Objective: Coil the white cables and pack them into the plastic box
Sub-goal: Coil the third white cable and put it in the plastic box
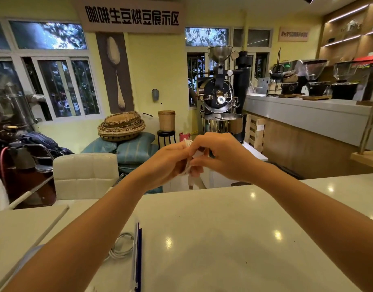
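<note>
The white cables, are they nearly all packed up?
Partly. One coiled cable already lies at the plastic box; whether it is inside, I cannot tell. The left hand and right hand hold another white cable in the air, one end dangling. It is not yet packed.

The white cable (186, 142) hides mostly inside left hand (168, 163) (and right hand (223, 157)).

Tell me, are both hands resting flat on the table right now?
No, the left hand and the right hand are up above the table, gripping a white cable between them.
</note>
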